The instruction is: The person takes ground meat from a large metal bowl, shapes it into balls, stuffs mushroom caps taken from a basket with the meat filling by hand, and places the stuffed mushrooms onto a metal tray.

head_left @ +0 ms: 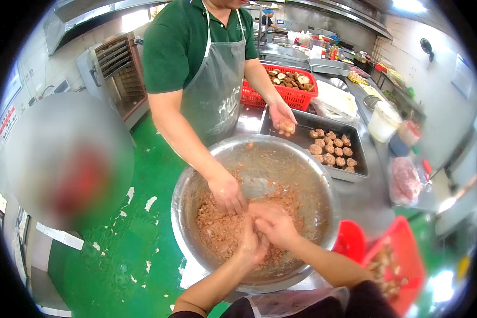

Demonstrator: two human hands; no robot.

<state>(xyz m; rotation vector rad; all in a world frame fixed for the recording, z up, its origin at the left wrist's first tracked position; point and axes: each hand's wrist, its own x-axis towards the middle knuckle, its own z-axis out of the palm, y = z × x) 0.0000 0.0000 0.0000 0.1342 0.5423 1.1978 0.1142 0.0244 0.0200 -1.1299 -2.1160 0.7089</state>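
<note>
Head cam, bowl [314, 183] facing up, mince [217, 234] w/in

Head-worn camera, single wide-angle view.
It faces forward and down, close above the stainless-steel mixing bowl [320, 193]; the counter [368, 204] recedes toward the upper right, and the round lens edge darkens the corners.

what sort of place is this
Most likely a commercial kitchen: there's a very large metal bowl of what looks like minced meat, a metal tray of shaped balls, and a worker's plastic apron.
</note>
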